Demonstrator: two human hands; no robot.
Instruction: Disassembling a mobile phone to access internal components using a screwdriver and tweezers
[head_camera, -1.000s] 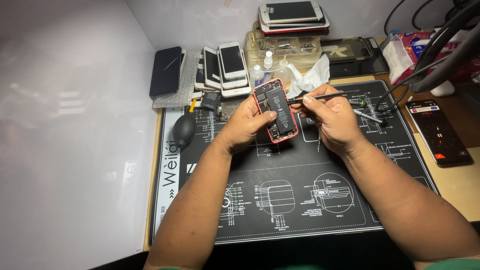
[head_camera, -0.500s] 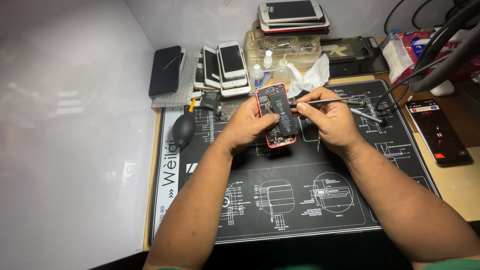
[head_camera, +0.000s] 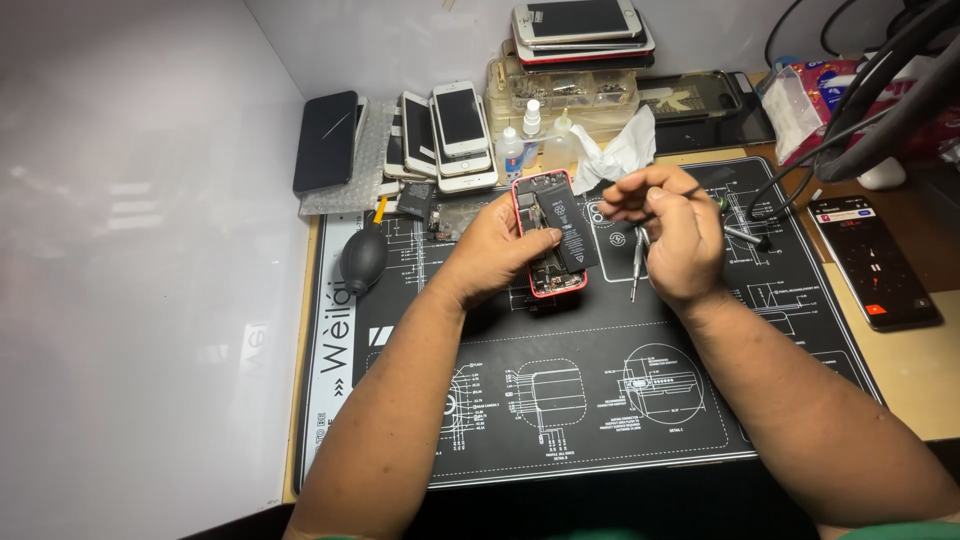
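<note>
Black repair mat (head_camera: 600, 400) with white diagram prints covers most of the table, a big white logo strip running along its left edge. Your left hand (head_camera: 500, 250) grips the opened phone (head_camera: 552, 232) near the mat's far middle, tilted up off the mat: red shell, black battery with small white print filling the centre, circuit parts showing along one side. Fingers wrapped round its left edge, thumb across the lower part. Your right hand (head_camera: 672, 228) sits just right of the phone, apart from it, fingers pinched shut on a thin dark tool (head_camera: 700, 190), wrist bent, forearm coming in from the near right corner. Stack of phones (head_camera: 445, 135) at the far left edge of the mat, a second stack (head_camera: 580, 28) on a clear parts box at the far middle. Lit phone (head_camera: 872, 262) with red screen lies flat at the right edge. Black rubber blower (head_camera: 363, 258) on the mat's left strip. Two small white dropper bottles (head_camera: 520, 150) by the far edge.
</note>
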